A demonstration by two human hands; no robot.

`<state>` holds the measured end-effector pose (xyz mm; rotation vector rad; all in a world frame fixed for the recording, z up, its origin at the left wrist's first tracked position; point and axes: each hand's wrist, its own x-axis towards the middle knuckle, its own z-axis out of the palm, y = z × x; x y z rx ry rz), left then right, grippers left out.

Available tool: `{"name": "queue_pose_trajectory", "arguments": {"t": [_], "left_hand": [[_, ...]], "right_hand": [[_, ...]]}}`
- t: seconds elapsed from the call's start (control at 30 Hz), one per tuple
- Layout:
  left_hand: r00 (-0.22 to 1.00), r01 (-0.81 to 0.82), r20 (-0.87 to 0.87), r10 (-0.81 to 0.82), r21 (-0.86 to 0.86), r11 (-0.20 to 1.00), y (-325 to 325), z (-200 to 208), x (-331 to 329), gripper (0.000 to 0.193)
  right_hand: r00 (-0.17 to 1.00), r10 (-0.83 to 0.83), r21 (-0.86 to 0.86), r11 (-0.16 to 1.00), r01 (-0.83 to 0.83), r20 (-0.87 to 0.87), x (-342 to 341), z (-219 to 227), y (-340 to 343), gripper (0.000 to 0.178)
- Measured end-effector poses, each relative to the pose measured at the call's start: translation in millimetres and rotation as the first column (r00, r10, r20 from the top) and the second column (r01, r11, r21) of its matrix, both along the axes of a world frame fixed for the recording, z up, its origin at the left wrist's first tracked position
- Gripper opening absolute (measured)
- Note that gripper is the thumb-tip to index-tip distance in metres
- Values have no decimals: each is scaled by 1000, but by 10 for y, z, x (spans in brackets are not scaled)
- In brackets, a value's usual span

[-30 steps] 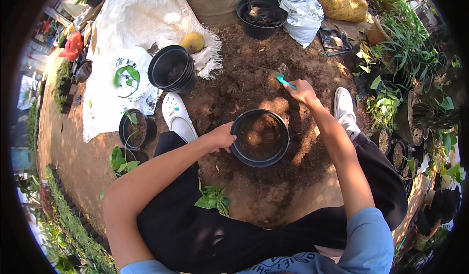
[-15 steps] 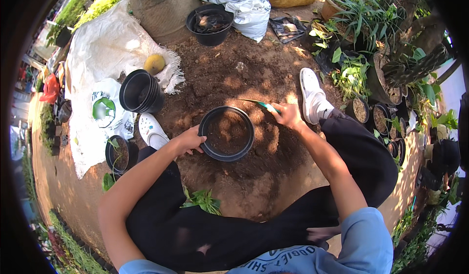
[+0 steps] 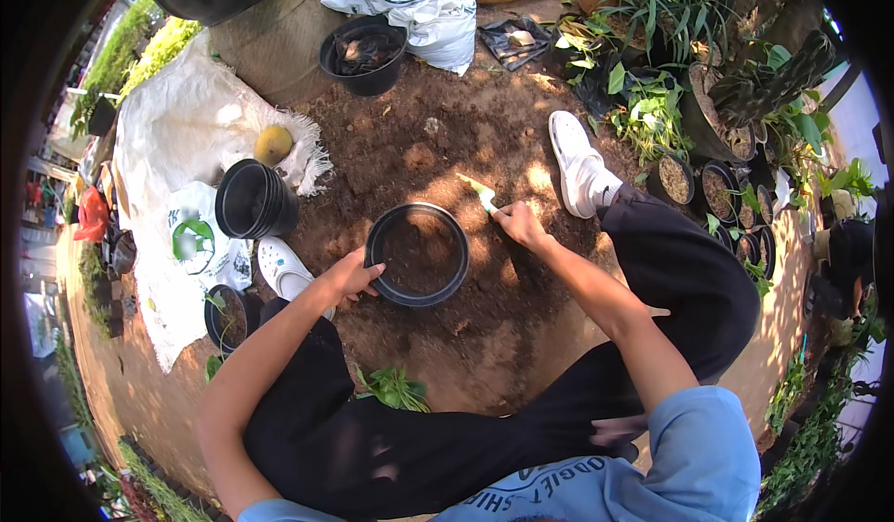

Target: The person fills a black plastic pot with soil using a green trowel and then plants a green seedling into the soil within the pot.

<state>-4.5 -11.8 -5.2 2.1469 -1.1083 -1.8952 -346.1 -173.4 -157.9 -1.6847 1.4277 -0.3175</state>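
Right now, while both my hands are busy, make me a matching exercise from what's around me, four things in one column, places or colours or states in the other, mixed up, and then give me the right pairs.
Things:
1. Trowel
2. Stacked pots
3. Pot
4. Shoes

Places, colours, states:
A. Gripped at the rim by the left hand
B. White, worn on the feet
C. Held in the right hand
D. Black, nested one inside another

Right pairs: 1-C, 2-D, 3-A, 4-B.
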Motion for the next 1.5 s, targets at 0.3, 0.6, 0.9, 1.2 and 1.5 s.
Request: {"name": "queue_pose_trajectory", "arguments": {"t": [0.3, 0.6, 0.9, 1.2, 1.5], "left_hand": [[997, 65, 35, -64, -39, 997, -23, 76, -64, 45], [992, 116, 50, -116, -2, 993, -92, 150, -78, 45], [988, 142, 62, -142, -3, 990, -138, 25, -70, 45], [991, 129, 44, -129, -9, 992, -85, 110, -57, 42], [988, 141, 61, -140, -7, 990, -135, -101, -1, 42]], "right_hand": [[984, -146, 556, 829, 64, 105, -21, 290, 334, 35], [979, -123, 736, 676, -38, 164, 51, 675, 280, 36], [969, -20, 729, 663, -171, 246, -95, 1354, -183, 37], [976, 168, 587, 779, -219, 142, 203, 2456, -37, 35], [841, 502, -153, 832, -533, -201, 412, 2447, 493, 33]]}}
